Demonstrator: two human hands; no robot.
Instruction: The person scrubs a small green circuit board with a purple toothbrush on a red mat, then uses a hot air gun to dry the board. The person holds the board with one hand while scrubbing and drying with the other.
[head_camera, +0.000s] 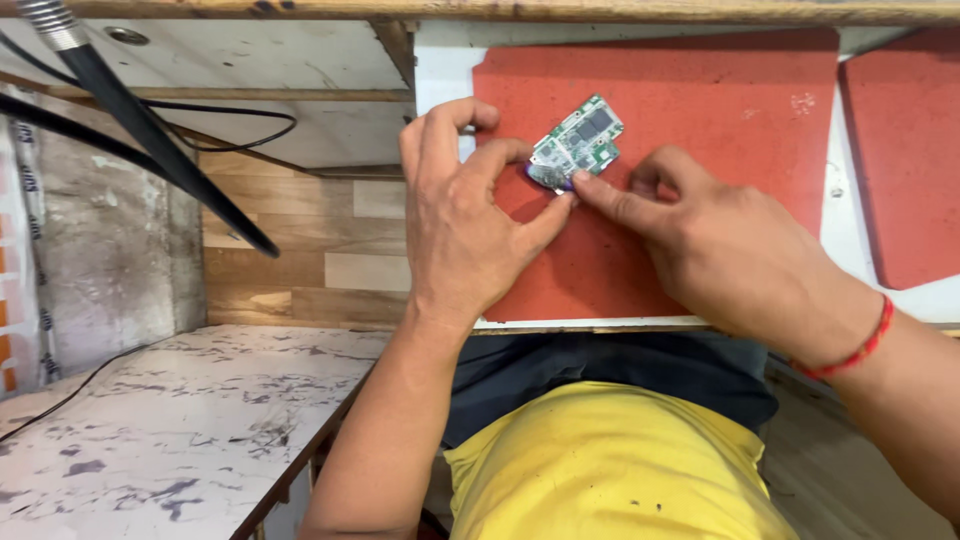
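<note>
Shirt (610, 465), yellow, is nearest, at six o'clock, with a dark lap above it. Next comes the marbled shelf (150, 430) at eight o'clock. Both hands meet at the middle over a red mat (700, 110). The left hand (460, 225) pinches the board (578, 142), thumb under and fingers curled on top. The right hand (725, 245) pokes one finger at a round bit (548, 178) on the board's low corner; its other fingers are curled in. To do this well, I think the left should hold the board still while the right pushes softly. Farther, at three o'clock, lies another red mat (905, 150). At nine o'clock hangs a white strip (20, 260) with orange letters.
</note>
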